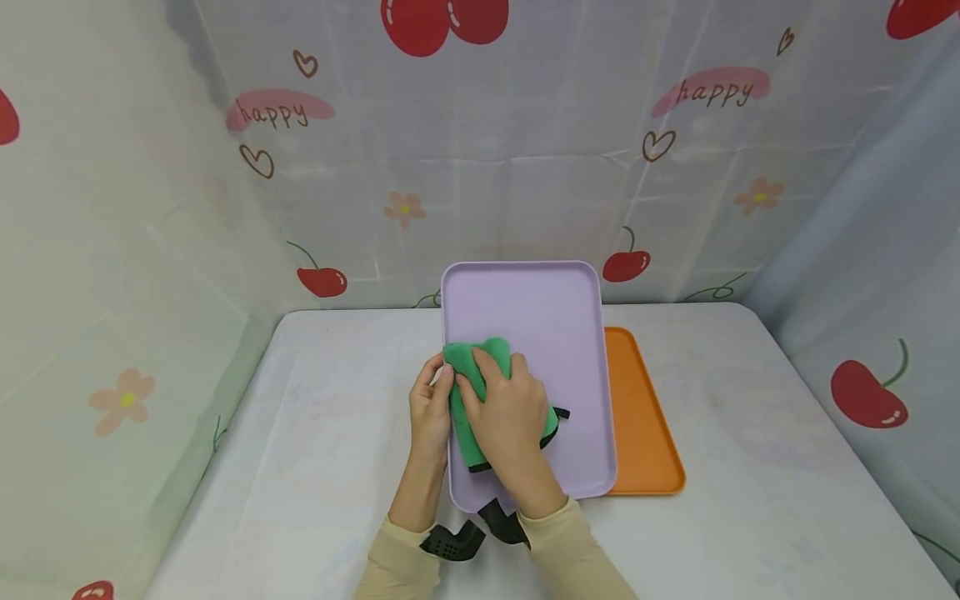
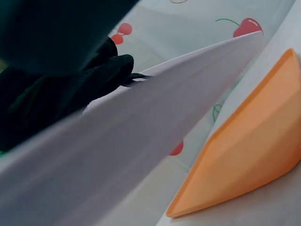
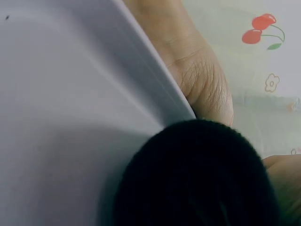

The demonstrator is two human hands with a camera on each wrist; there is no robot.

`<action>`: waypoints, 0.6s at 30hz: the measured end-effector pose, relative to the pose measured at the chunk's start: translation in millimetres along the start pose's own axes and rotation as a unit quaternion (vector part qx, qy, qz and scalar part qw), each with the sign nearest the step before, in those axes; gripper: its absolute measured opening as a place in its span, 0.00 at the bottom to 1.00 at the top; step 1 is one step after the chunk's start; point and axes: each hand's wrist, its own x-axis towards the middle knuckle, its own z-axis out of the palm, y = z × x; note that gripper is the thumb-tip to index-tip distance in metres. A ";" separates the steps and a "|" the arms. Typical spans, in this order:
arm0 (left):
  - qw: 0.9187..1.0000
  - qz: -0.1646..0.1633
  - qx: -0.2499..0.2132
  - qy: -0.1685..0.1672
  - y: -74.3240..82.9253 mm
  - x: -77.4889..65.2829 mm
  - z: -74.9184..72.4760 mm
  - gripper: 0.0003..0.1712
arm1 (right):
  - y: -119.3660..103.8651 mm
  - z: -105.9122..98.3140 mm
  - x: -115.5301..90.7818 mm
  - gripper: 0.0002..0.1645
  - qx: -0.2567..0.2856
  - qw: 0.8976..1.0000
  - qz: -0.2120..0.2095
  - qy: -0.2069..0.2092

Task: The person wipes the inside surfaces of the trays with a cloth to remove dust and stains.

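Note:
My left hand [image 1: 431,417] grips the left edge of a lilac tray [image 1: 558,333], its thumb over the rim. The tray is lifted above the table and tilted in the left wrist view. In my right hand [image 1: 510,417] is a folded green cloth [image 1: 465,362] with dark edging, held against the tray's inner surface near the left rim. In the right wrist view the cloth [image 3: 197,174] looks almost black and fills the lower part, beside the tray wall [image 3: 155,70]. Part of the left hand [image 3: 202,84] shows behind that wall.
An orange tray [image 1: 645,417] lies on the white table [image 1: 345,375], partly behind the lilac tray on its right. A curtain [image 1: 517,183] printed with cherries stands behind the table and continues on both sides. Black straps [image 1: 457,542] hang at the wrists.

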 end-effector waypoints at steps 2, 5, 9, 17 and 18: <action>1.000 0.003 -0.004 -0.001 -0.3 -0.1 -0.7 0.11 | -1.8 0.4 -0.5 0.21 -0.001 1.000 -0.002 0.005; 1.000 0.005 -0.009 -0.006 -0.7 -0.1 -1.2 0.11 | -2.2 0.2 -0.7 0.21 -0.001 1.000 0.000 0.006; 1.000 0.001 -0.012 -0.012 -1.5 0.1 -1.7 0.12 | -1.0 0.0 -1.3 0.22 0.003 1.000 0.000 0.005; 1.000 -0.005 -0.003 -0.001 -1.0 -0.1 -1.2 0.13 | 5.4 -0.1 -1.9 0.23 0.022 1.000 0.005 -0.001; 1.000 -0.006 0.000 0.000 -0.8 -0.1 -1.1 0.14 | 6.7 -0.4 -1.9 0.23 0.023 1.000 0.006 -0.004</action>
